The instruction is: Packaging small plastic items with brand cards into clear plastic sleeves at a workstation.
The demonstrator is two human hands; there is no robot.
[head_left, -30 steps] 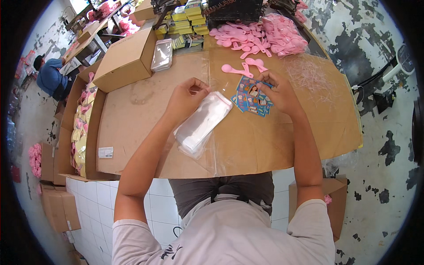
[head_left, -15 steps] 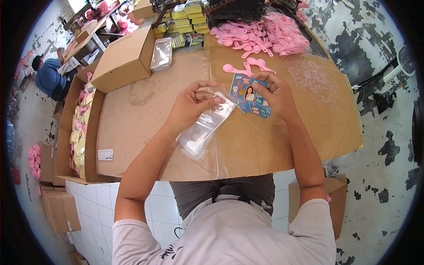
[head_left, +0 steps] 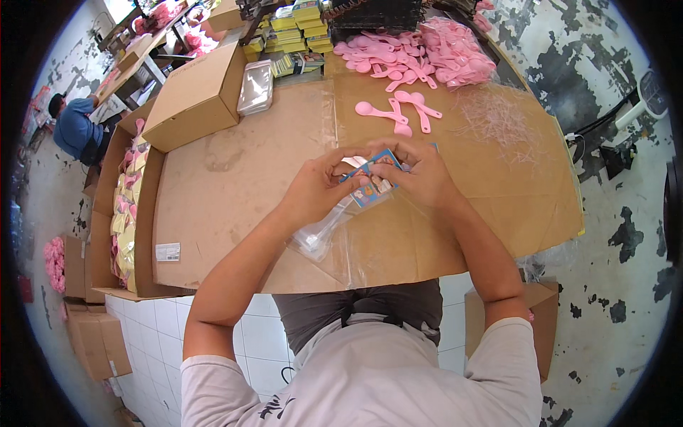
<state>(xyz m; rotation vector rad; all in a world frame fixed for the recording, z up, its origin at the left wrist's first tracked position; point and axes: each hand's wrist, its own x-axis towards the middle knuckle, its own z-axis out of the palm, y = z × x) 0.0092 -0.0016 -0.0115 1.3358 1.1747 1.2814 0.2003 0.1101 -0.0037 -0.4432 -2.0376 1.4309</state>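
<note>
Box (head_left: 146, 245) of yellow-and-pink packets (head_left: 126, 213), clear bag (head_left: 478, 70) of pink spoons (head_left: 454, 48), left hand (head_left: 313, 186) and right hand (head_left: 425, 175) pinching blue card (head_left: 371, 193)

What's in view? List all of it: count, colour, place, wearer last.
Table: one, brown, centre
Card: at least one, blue, centre
Sleeves: one stack, clear, table's near side
Loose spoons: few, pink, beyond card
Spoon pile: many, pink, table's far edge
Bagged spoons: many, pink, beside pile
Strips: many, pale, table's right
Closed box: one, brown, table's far left
Packets: one stack, clear, beside box
Small stacks: several, yellow, beyond packets
Open carton: one, brown, table's left
Packs: many, yellow-pink, inside carton
Floor cartons: several, brown, lower left and right
Co-worker: one, blue top, far left
Shirt: one, light grey, bottom
Left grip: one, bare, card's left
Right grip: one, bare, card's right
</note>
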